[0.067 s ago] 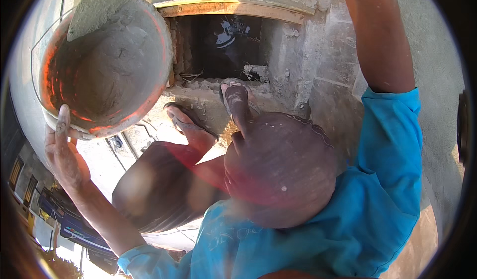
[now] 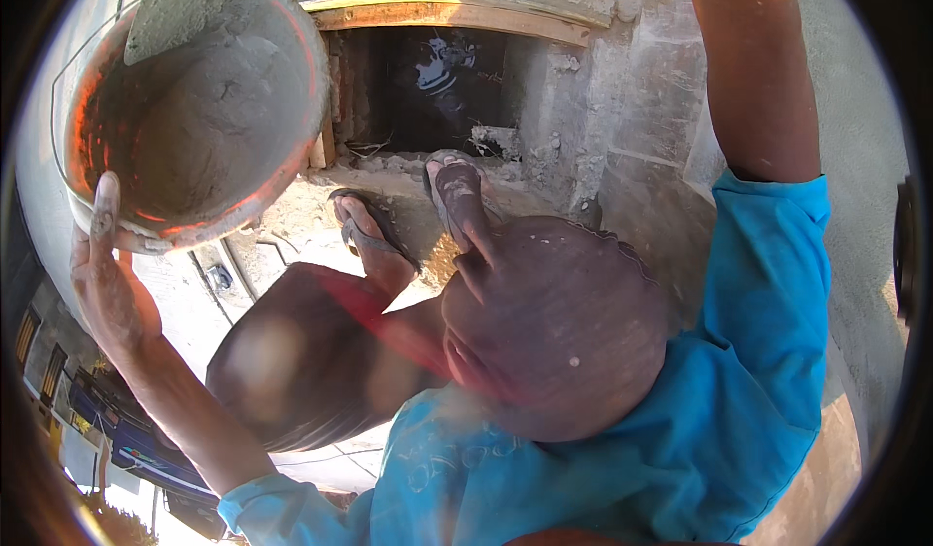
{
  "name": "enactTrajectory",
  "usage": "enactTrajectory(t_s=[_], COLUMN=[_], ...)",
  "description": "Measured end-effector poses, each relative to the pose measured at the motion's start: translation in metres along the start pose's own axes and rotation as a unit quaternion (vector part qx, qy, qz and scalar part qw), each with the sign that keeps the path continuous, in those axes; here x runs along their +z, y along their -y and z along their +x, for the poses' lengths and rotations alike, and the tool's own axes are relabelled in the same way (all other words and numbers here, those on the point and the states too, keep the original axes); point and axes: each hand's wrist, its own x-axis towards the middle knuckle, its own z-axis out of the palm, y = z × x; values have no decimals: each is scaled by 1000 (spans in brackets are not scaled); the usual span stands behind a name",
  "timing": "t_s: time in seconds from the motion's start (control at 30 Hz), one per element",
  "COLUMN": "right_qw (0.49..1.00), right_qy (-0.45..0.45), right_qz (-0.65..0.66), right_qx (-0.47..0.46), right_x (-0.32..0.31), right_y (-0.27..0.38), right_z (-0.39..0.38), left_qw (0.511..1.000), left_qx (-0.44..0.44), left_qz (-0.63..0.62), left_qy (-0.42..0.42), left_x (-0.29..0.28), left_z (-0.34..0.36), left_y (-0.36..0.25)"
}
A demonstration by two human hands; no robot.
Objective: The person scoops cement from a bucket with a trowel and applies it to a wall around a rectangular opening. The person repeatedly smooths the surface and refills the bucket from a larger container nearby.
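Observation:
My left hand [image 2: 112, 269] grips the near left rim of a round bucket [image 2: 292, 157], its inside coated with grey cement and streaked orange. A cement-covered trowel blade [image 2: 180, 7] hangs over the bucket's far left part and runs out past the top edge. My right arm [image 2: 753, 80] reaches up out of the picture at the top right; that hand, and whatever it may hold, is hidden beyond the edge.
Beyond my sandalled feet [image 2: 452, 187] is a rectangular dark pit [image 2: 408, 109] with a wooden strip [image 2: 466, 17] along its far edge. A rough concrete wall [image 2: 850, 128] rises on the right. A dark vehicle [image 2: 146, 459] shows at the lower left.
My left hand and the bucket have shifted slightly up and left. My right hand, partly visible at the top earlier, has moved out of view.

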Motion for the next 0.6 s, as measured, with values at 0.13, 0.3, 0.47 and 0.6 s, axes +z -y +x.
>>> enactTrajectory(t_s=[0.13,0.3,0.47,0.6], right_qw=[991,963,943,930], right_qy=[70,140,211,193], right_qz=[-43,-40,-150,-299], right_qx=[106,225,210,96], right_x=[-27,-38,-6,30], right_y=[36,72,113,135], right_z=[25,38,111,85], left_qw=[982,972,956,939], left_qx=[101,117,147,146], left_qz=[-148,-202,-222,-278], left_qy=[60,38,119,139], left_x=[2,36,54,61], left_z=[30,24,53,86], left_y=[13,-28,-36,-34])
